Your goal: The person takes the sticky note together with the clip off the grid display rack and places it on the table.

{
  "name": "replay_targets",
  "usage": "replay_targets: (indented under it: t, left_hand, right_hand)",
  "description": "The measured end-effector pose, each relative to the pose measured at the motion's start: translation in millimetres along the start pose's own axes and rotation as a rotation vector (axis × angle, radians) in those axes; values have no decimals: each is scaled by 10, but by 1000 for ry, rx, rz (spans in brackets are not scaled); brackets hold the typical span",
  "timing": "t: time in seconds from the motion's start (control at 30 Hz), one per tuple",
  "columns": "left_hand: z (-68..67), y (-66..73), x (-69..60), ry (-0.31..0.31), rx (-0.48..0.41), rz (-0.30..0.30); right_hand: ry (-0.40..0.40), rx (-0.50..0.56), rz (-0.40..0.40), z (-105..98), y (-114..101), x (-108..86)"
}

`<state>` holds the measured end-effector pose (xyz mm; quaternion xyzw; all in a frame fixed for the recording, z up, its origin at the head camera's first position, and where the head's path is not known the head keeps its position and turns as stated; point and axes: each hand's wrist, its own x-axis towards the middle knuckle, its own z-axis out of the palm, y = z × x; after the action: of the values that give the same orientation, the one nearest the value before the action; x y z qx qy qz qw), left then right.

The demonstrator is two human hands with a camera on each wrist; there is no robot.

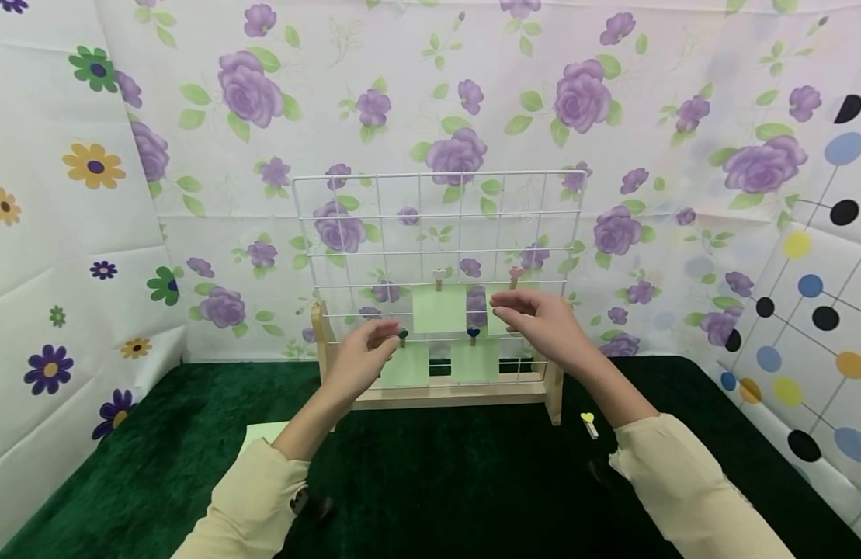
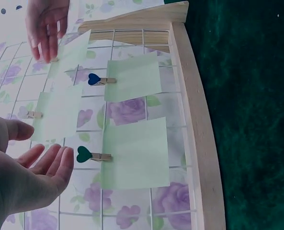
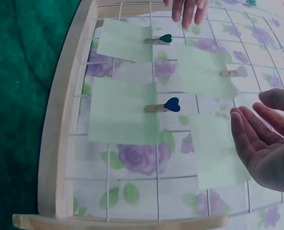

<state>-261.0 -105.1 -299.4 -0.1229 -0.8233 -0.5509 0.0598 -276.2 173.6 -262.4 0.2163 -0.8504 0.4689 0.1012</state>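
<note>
A white wire grid point(image 1: 374, 253) stands upright in a wooden base point(image 1: 444, 396). Several pale green paper notes hang on it from small heart-topped clothespins. My left hand point(image 1: 363, 355), fingers loosely bent and holding nothing, is near the dark green heart clothespin point(image 2: 95, 155) and its note point(image 2: 137, 153). My right hand point(image 1: 542, 318) hovers in front of the upper right note point(image 3: 216, 153), partly hiding it; its fingers are relaxed around nothing. A pink heart clothespin point(image 1: 515, 277) shows above that hand. The blue heart clothespin point(image 3: 164, 105) holds the lower right note point(image 3: 122, 112). A whitish heart clothespin point(image 1: 439, 279) holds the upper left note point(image 1: 439, 310).
A yellow heart clothespin point(image 1: 589, 425) lies on the dark green cloth point(image 1: 458, 473) to the right of the base. Pale green paper point(image 1: 262, 433) lies at the left, partly behind my left forearm. Flowered sheeting point(image 1: 402, 78) hangs behind the grid.
</note>
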Motion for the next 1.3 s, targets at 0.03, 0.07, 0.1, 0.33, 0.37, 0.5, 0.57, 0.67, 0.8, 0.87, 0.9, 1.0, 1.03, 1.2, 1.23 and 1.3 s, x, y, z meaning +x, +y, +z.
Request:
replay_targets:
  t: [0.03,0.07,0.1,0.33,0.37,0.5,0.57,0.67,0.8,0.87,0.9,1.0,1.03,1.2,1.23,1.3]
  left_hand:
    - [11,10,18,-3,7,5]
    - [21,19,35,-6,15,9]
    - [29,29,50,-10,15,11]
    - [73,93,165,25,7,0]
    - [80,99,185,32,0,0]
    - [130,112,264,60,-34,12]
    - [161,110,293,66,-62,10]
    - [198,109,318,80,-90,6]
    - [222,136,347,110,-100,3]
    - [231,150,366,119,-102,1]
    - [234,153,376,122,-102,-1]
    - [244,161,405,124,-101,-10]
    - [248,160,415,122,-99,-13]
    - [269,163,452,108,-103,-16]
    - [273,165,456,104,-106,-17]
    - [279,169,464,101,-113,-22]
  right_hand:
    - [-3,-2,6,9,-23,17]
    - [-5,-5,11,17,-42,34]
    - [-8,-5,15,25,-61,53]
    - [-3,8,-4,88,-131,206]
    - [-1,12,-13,98,-135,232]
    - [5,42,-25,154,-153,338]
    - [8,58,-19,190,-168,382]
    - [11,77,0,239,-208,432]
    - [8,111,-7,281,-295,492]
    - [5,120,-24,291,-324,520]
    - [2,119,-32,295,-338,532]
    - [-9,100,-43,303,-372,558]
    - [-13,90,-44,308,-379,566]
    - [-23,69,-33,334,-425,592]
    - [-25,67,-30,342,-432,601]
    - [-25,60,-26,361,-446,616]
